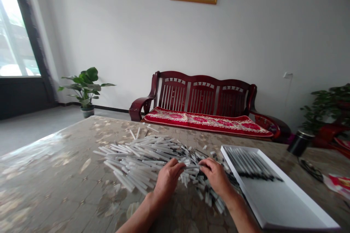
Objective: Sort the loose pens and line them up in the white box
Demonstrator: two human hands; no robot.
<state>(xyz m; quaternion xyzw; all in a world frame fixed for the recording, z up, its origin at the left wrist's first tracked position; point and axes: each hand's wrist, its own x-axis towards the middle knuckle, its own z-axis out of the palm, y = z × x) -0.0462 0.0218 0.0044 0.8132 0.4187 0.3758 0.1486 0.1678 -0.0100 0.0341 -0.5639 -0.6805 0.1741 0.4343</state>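
My left grip (170,175) and right grip (215,173) pinch one slim pen (192,166), axis left-to-right; the white tray (276,202) has its left edge nearer my right grip.

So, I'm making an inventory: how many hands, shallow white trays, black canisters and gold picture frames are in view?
Hands: 2 (left hand, right hand)
Shallow white tray: 1
Black canister: 1
Gold picture frame: 1
Total: 5

A slim grey rod (193,166) is held nearly level over heaped whitish tubes (136,157).
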